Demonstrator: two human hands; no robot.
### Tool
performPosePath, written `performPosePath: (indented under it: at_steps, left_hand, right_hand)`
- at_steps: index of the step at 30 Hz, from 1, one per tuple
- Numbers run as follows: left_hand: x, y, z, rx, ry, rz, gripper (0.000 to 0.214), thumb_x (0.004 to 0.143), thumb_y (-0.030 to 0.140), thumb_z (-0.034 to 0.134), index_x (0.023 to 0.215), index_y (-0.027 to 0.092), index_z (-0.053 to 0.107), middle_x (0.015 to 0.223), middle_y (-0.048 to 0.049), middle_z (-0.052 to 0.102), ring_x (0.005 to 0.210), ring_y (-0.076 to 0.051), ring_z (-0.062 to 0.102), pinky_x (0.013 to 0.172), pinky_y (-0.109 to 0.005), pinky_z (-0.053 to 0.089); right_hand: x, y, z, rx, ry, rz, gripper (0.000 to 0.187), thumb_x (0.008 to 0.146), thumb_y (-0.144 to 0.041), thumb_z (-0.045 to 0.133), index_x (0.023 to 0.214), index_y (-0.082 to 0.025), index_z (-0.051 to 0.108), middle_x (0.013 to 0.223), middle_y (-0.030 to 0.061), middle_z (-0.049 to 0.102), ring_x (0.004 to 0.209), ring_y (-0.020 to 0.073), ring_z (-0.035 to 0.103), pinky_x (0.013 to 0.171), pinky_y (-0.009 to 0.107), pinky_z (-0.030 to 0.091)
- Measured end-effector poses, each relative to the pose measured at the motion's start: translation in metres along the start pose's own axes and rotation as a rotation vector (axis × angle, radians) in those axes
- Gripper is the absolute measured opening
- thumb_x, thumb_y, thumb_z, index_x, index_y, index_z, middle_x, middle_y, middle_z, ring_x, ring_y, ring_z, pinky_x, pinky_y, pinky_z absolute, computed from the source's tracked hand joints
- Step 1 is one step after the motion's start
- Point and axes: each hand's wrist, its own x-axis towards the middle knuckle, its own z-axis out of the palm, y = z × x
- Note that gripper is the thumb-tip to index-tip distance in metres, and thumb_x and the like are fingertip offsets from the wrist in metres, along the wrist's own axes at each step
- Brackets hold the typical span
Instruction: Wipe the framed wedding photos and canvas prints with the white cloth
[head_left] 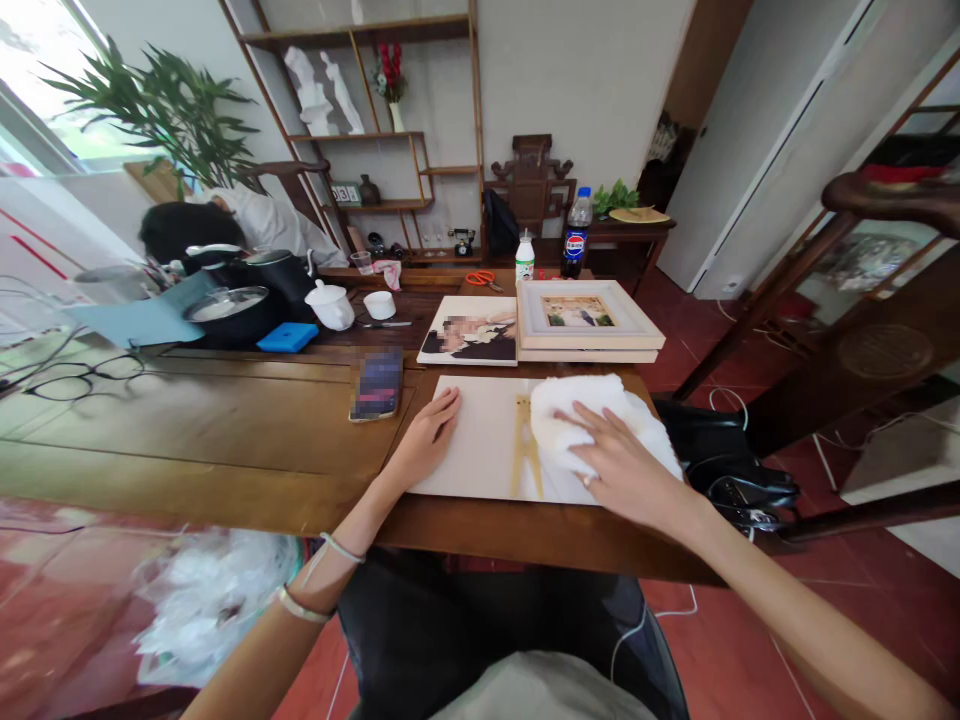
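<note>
A pale flat panel (pixel 472 440) lies near the table's front edge, with a yellowish A-shaped piece (pixel 519 450) upright along its middle. On the panel's left edge rests my left hand (pixel 431 435), open, its fingers stretched out together. My right hand (pixel 619 455) has a bunched white towel (pixel 577 395) under its fingers and holds it against the panel's right part. The towel hides that part of the panel. Just behind lie a photo panel (pixel 472 335) and a white picture frame (pixel 637 320), which sits on another flat piece.
A phone (pixel 377 385), blue box (pixel 288 338), white teapot (pixel 330 305) and orange-handled scissors (pixel 480 278) lie further back. A cola bottle (pixel 577 235) and small white bottle (pixel 524 260) stand behind the frame. Someone (pixel 262 220) bends low across the table. A black bag (pixel 720 460) is at right.
</note>
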Motion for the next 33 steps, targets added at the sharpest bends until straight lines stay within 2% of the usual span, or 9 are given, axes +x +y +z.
performPosePath:
  at_steps: [4, 7, 12, 17, 20, 25, 29, 31, 33]
  left_hand:
    - [0.0, -0.001, 0.0, 0.013, -0.006, 0.004, 0.047, 0.093, 0.033, 0.034, 0.131, 0.011, 0.05, 0.142, -0.0125, 0.043, 0.136, -0.024, 0.034, 0.113, -0.043, 0.026]
    - [0.0, -0.001, 0.0, 0.017, -0.004, 0.009, 0.047, 0.093, 0.032, 0.034, 0.131, 0.011, 0.05, 0.142, -0.0125, 0.043, 0.136, -0.024, 0.034, 0.113, -0.042, 0.027]
    - [0.0, -0.003, 0.001, 0.016, 0.001, 0.012, 0.046, 0.093, 0.031, 0.035, 0.131, 0.012, 0.051, 0.142, -0.0116, 0.044, 0.135, -0.023, 0.035, 0.113, -0.042, 0.027]
    - [0.0, -0.005, 0.001, 0.01, -0.001, 0.018, 0.046, 0.093, 0.031, 0.035, 0.132, 0.013, 0.05, 0.142, -0.0109, 0.044, 0.135, -0.022, 0.035, 0.113, -0.042, 0.027]
    - [0.0, -0.006, 0.001, 0.008, 0.005, 0.02, 0.046, 0.093, 0.032, 0.035, 0.131, 0.012, 0.051, 0.142, -0.0117, 0.044, 0.135, -0.022, 0.035, 0.113, -0.041, 0.027]
    - [0.0, -0.005, 0.002, 0.013, 0.011, 0.019, 0.046, 0.093, 0.033, 0.036, 0.131, 0.012, 0.051, 0.141, -0.0118, 0.045, 0.135, -0.023, 0.035, 0.113, -0.042, 0.027]
    - [0.0, -0.003, 0.002, 0.02, 0.012, 0.015, 0.046, 0.093, 0.032, 0.036, 0.13, 0.012, 0.052, 0.141, -0.0119, 0.045, 0.135, -0.023, 0.036, 0.113, -0.042, 0.028]
    - [0.0, -0.003, 0.002, 0.02, 0.011, 0.012, 0.046, 0.093, 0.032, 0.035, 0.13, 0.011, 0.051, 0.141, -0.0124, 0.045, 0.135, -0.023, 0.036, 0.113, -0.042, 0.028]
    - [0.0, -0.003, 0.002, 0.018, 0.011, 0.01, 0.046, 0.093, 0.031, 0.035, 0.13, 0.01, 0.051, 0.142, -0.0127, 0.044, 0.135, -0.023, 0.035, 0.113, -0.041, 0.027]
  right_hand:
    - [-0.047, -0.041, -0.018, 0.082, -0.147, -0.029, 0.039, 0.063, -0.003, 0.048, 0.092, -0.019, 0.069, 0.149, 0.0062, 0.033, 0.14, 0.0314, 0.014, 0.11, 0.058, 0.017]
    - [-0.057, -0.046, -0.026, 0.125, -0.172, -0.048, 0.037, 0.064, -0.003, 0.048, 0.089, -0.02, 0.068, 0.149, 0.0037, 0.033, 0.14, 0.0289, 0.016, 0.112, 0.054, 0.018]
    - [-0.015, -0.003, -0.007, 0.126, -0.026, 0.029, 0.02, 0.079, -0.013, 0.05, 0.088, -0.017, 0.067, 0.144, 0.0114, 0.04, 0.138, 0.0288, 0.024, 0.112, 0.053, 0.019]
    - [0.042, 0.038, 0.014, 0.033, 0.095, 0.077, 0.026, 0.089, -0.024, 0.046, 0.104, -0.015, 0.065, 0.132, 0.0151, 0.054, 0.135, 0.0291, 0.029, 0.109, 0.054, 0.022]
    - [0.052, 0.042, 0.015, 0.001, 0.1, 0.077, 0.029, 0.09, -0.023, 0.044, 0.109, -0.015, 0.064, 0.129, 0.0159, 0.056, 0.134, 0.0293, 0.031, 0.108, 0.054, 0.023]
    - [0.017, 0.012, -0.003, 0.026, 0.013, 0.038, 0.029, 0.087, -0.022, 0.046, 0.108, -0.015, 0.064, 0.132, 0.0172, 0.052, 0.131, 0.0315, 0.036, 0.106, 0.052, 0.028]
    - [-0.026, -0.02, -0.033, 0.149, -0.155, -0.01, 0.026, 0.081, -0.016, 0.047, 0.097, -0.022, 0.066, 0.128, 0.01, 0.055, 0.124, 0.0291, 0.045, 0.103, 0.047, 0.033]
    - [-0.035, -0.024, -0.041, 0.218, -0.197, 0.02, 0.024, 0.083, -0.019, 0.047, 0.097, -0.024, 0.065, 0.123, 0.0081, 0.058, 0.117, 0.0277, 0.05, 0.1, 0.044, 0.038]
    - [-0.03, -0.02, -0.041, 0.282, -0.173, 0.104, 0.024, 0.087, -0.029, 0.045, 0.101, -0.023, 0.064, 0.119, 0.0088, 0.06, 0.113, 0.0279, 0.053, 0.097, 0.043, 0.041]
